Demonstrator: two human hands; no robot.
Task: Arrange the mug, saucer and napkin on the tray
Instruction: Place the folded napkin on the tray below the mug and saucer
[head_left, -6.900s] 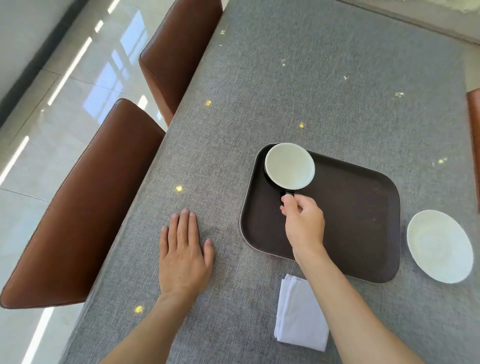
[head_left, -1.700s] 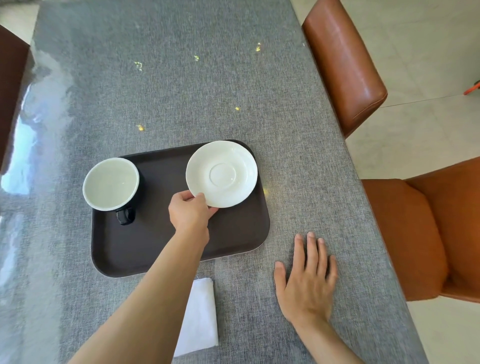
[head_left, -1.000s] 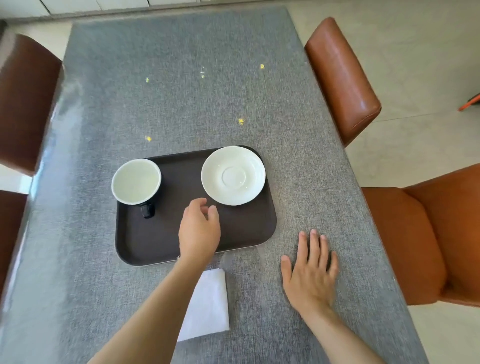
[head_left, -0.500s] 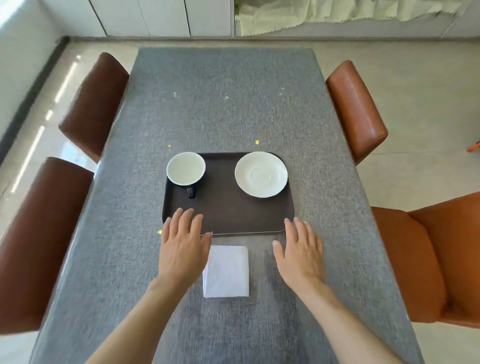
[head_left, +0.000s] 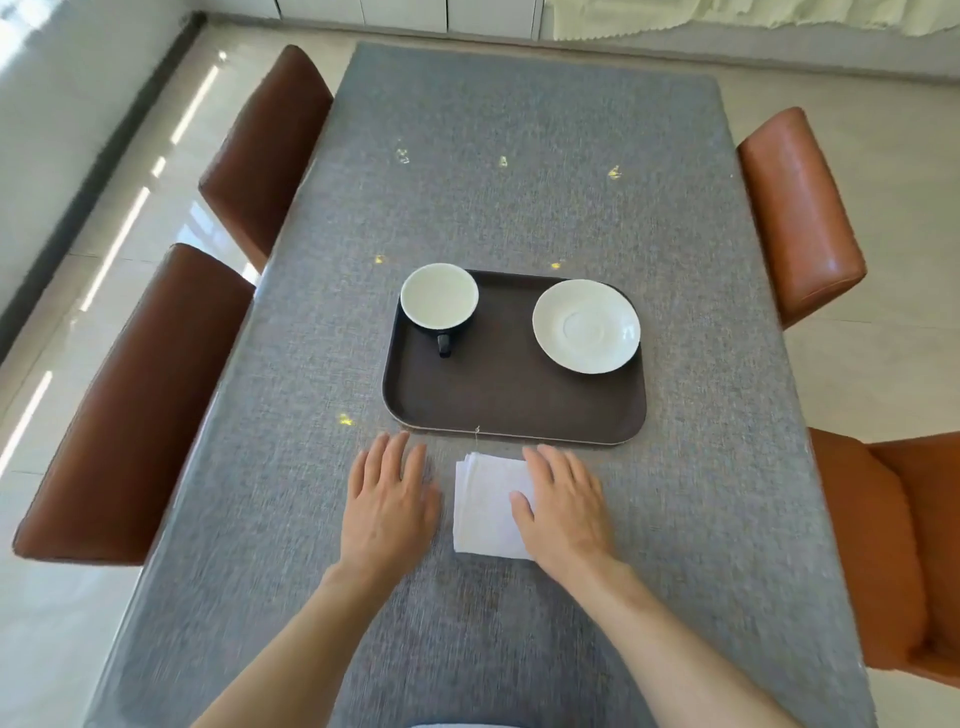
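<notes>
Both forearms reach forward, palms down. The left hand (head_left: 390, 506) lies flat with fingers spread and together-ish; the right hand (head_left: 563, 506) is likewise flat, fingers extended, holding nothing.

Matt tray (head_left: 511, 402); glossy saucer (head_left: 586, 326); woven tablecloth (head_left: 519, 208).

Both of the person's forearms are bare right down to the bottom edge of the view, with no sleeve or cuff showing on either. The left hand (head_left: 390, 506) and the right hand (head_left: 563, 506) are ungloved. No ring, watch, bracelet or strap can be seen on the fingers or wrists. The fingernails look short and plain, though the view is too soft to tell more. At the very bottom edge a small sliver of pale bluish-grey fabric shows between the arms.
</notes>
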